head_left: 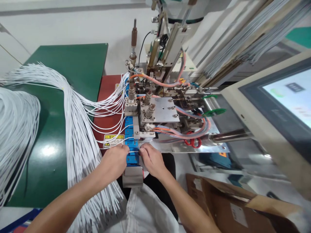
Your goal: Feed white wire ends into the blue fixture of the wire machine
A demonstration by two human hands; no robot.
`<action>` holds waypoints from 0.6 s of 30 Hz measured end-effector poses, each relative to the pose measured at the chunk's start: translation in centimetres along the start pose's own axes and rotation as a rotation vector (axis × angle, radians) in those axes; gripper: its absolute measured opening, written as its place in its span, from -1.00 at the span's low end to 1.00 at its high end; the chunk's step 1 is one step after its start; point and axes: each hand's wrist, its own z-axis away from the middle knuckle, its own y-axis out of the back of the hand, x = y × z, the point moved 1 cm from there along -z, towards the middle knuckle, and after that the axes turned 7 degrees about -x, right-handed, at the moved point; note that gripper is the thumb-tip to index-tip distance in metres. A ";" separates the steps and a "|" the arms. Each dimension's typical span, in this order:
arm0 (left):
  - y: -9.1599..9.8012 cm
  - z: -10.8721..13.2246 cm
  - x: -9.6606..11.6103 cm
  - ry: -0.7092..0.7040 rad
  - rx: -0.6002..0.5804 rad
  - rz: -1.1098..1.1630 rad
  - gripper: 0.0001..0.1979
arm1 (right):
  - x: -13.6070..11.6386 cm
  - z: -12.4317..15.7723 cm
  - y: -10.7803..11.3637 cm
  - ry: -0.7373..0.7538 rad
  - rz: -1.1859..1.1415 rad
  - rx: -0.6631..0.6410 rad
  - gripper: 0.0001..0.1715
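My left hand [116, 160] and my right hand [151, 158] meet at the near end of a row of blue clamp blocks [131, 139] on a machine. Both pinch one thin white wire [133, 151] laid across the nearest block. The fingers of each hand are closed on it. Several other white wires [109, 106] sit in the blocks further back and loop off to the left. A thick bundle of white wires [77, 136] runs under my left forearm across the green table [48, 161].
The machine head [157, 106] with orange hoses, metal cylinders and a plate stands right behind the blocks. A touch screen [286, 103] fills the right. A cardboard box [233, 207] sits at lower right. More white wire [14, 129] lies at far left.
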 end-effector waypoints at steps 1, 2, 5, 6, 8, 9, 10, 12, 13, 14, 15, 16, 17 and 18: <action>0.0 0.1 0.1 -0.001 0.004 -0.027 -0.80 | 0.1 0.0 -0.5 -0.014 -0.010 0.034 -0.66; 0.0 0.2 0.3 0.001 0.006 -0.060 -0.79 | 0.2 -0.1 -0.9 -0.041 -0.039 0.073 -0.63; 0.1 0.6 0.7 0.027 0.004 -0.117 -0.77 | 0.3 0.0 -2.2 -0.124 -0.147 0.161 -0.60; 0.1 0.8 0.8 0.033 0.004 -0.132 -0.76 | 0.3 0.0 -2.4 -0.136 -0.165 0.176 -0.59; 0.0 1.2 0.8 0.017 0.029 -0.159 -0.77 | 0.3 0.0 -2.5 -0.142 -0.171 0.184 -0.59; -0.2 1.4 0.6 -0.011 0.060 -0.170 -0.77 | 0.4 0.0 -2.4 -0.143 -0.171 0.176 -0.58; -0.4 1.5 0.3 -0.053 0.100 -0.177 -0.78 | 0.4 0.0 -2.2 -0.149 -0.176 0.167 -0.57; -1.0 1.5 -0.5 -0.167 0.193 -0.184 -0.78 | 0.6 0.1 -1.6 -0.175 -0.224 0.184 -0.58; -1.3 1.6 -1.0 -0.226 0.235 -0.189 -0.77 | 0.7 0.1 -1.3 -0.190 -0.266 0.216 -0.59; -1.7 1.6 -1.6 -0.279 0.272 -0.199 -0.75 | 0.9 0.2 -1.1 -0.203 -0.317 0.261 -0.60; -1.9 1.6 -2.1 -0.316 0.305 -0.213 -0.71 | 1.1 0.3 -0.8 -0.213 -0.371 0.312 -0.60; -2.1 1.8 -2.6 -0.341 0.330 -0.232 -0.68 | 1.3 0.4 -0.6 -0.219 -0.422 0.358 -0.59; -2.1 2.0 -3.1 -0.353 0.346 -0.253 -0.64 | 1.5 0.5 -0.4 -0.221 -0.468 0.393 -0.57; -2.1 2.4 -3.4 -0.358 0.356 -0.272 -0.61 | 1.6 0.6 -0.3 -0.223 -0.505 0.414 -0.55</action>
